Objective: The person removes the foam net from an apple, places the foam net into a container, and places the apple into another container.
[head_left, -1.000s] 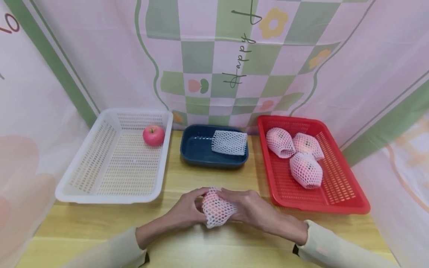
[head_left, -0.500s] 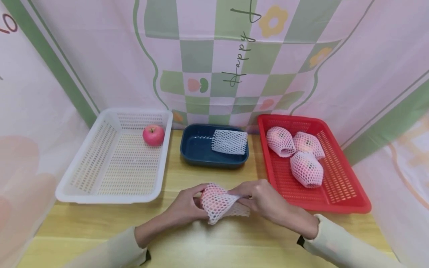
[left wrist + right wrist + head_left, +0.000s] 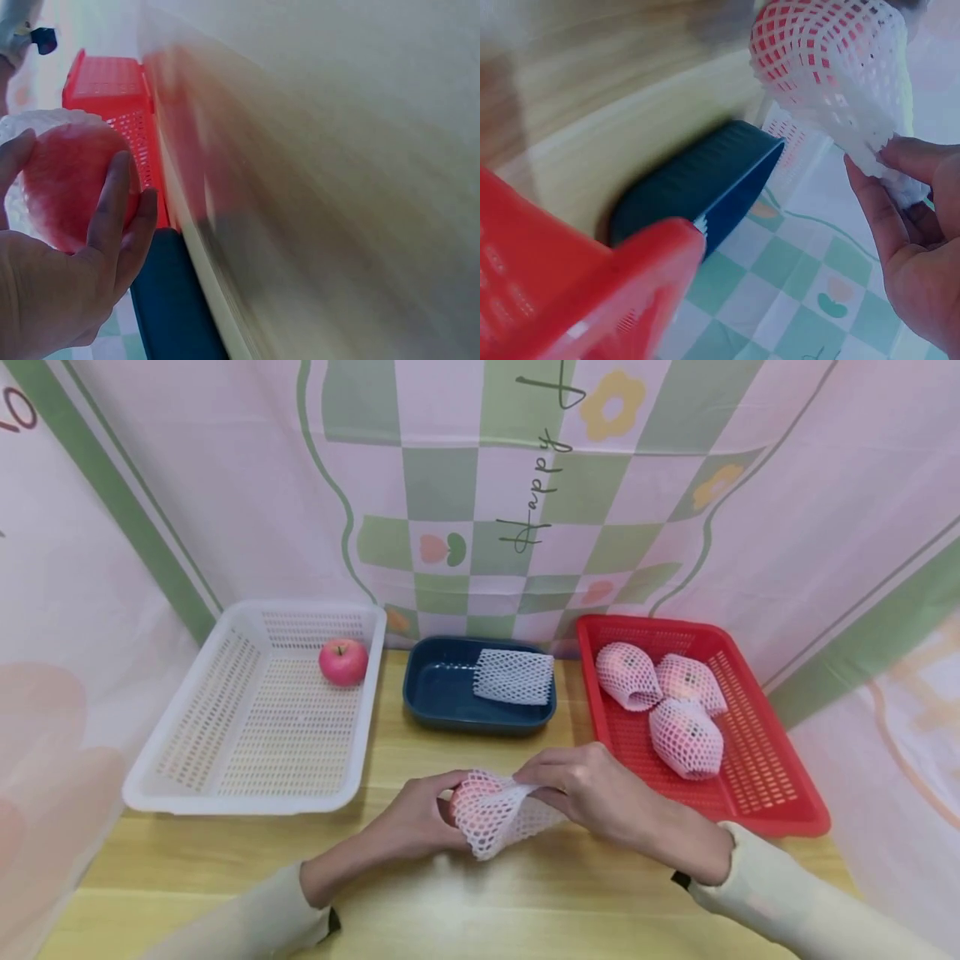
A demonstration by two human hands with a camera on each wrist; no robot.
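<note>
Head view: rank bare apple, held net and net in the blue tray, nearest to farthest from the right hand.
1. Held net: pinched in the right hand.
2. Tray net: in blue tray, ahead-left.
3. Bare apple: in white basket, far left.

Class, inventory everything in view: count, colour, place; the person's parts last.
White basket: one, white, left
Bare apple: one, pink, in white basket
Tray: one, blue, back centre
Loose net: one, white, in tray
Red basket: one, red, right
Netted apples: three, reddish, in red basket
Held apple: one, red, front centre
Held net: one, white, partly over held apple
Table: one, yellowish, underneath
Cloth: count unclear, pink and green, behind
Sleeves: two, pale, forearms
Wrist pieces: two, black, at sleeve ends
Left hand: one, bare, gripping held apple
Right hand: one, bare, pinching held net
</note>
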